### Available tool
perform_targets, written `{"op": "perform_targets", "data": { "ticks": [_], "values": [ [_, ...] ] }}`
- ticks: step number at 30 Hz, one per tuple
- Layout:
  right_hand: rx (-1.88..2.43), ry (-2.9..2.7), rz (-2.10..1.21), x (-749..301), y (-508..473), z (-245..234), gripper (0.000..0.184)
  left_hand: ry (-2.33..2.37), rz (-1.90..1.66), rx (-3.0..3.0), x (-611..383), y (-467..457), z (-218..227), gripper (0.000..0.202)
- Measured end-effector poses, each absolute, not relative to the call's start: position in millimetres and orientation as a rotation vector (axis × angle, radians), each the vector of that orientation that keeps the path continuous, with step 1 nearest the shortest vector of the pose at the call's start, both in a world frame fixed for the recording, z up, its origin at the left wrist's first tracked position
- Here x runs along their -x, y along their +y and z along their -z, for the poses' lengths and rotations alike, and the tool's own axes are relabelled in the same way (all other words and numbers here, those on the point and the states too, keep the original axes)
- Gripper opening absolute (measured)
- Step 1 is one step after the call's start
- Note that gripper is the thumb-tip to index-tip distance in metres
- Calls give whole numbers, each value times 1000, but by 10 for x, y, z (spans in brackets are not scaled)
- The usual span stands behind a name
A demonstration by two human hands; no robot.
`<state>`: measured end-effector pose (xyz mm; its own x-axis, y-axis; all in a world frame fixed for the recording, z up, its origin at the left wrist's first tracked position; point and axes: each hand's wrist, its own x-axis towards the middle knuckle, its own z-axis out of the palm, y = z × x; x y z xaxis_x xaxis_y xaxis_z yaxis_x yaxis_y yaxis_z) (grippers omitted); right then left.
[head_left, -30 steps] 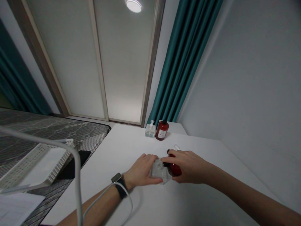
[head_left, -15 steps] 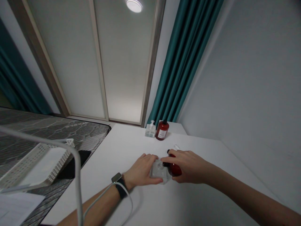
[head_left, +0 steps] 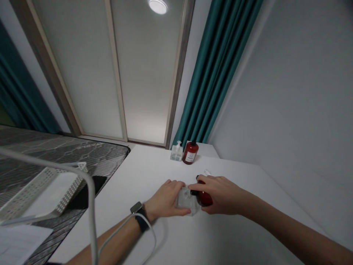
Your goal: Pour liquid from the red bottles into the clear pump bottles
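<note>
My left hand (head_left: 168, 198) is wrapped round the left side of a clear square bottle (head_left: 185, 206) on the table. Its thumb and fingers grip opposite sides. My right hand (head_left: 222, 193) is closed around a dark red bottle (head_left: 204, 199) with a black neck, tipped so the black end points left over the clear bottle's top. Part of the red bottle is hidden by my fingers. Whether liquid flows between the two I cannot tell. Just beyond my right hand lies a small clear piece (head_left: 207, 172), perhaps a pump top.
On the white table (head_left: 149, 165), a clear pump bottle (head_left: 176, 151) stands at the far edge beside a labelled red bottle (head_left: 190, 152). A white basket (head_left: 59, 206) sits at the left. A white cable (head_left: 91, 206) crosses in front of my left forearm. The wall (head_left: 303, 110) borders the right.
</note>
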<state>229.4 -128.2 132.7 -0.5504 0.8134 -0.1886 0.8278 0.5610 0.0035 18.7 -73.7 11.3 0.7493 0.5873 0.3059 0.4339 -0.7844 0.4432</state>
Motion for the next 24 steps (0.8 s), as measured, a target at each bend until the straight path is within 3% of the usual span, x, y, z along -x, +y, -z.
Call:
{"op": "perform_targets", "data": {
  "ticks": [24],
  "values": [
    [-1380,2615,110,-2235,-1294,-1383,51,807,-615,-2590,-168,-757,-153,56]
  ]
}}
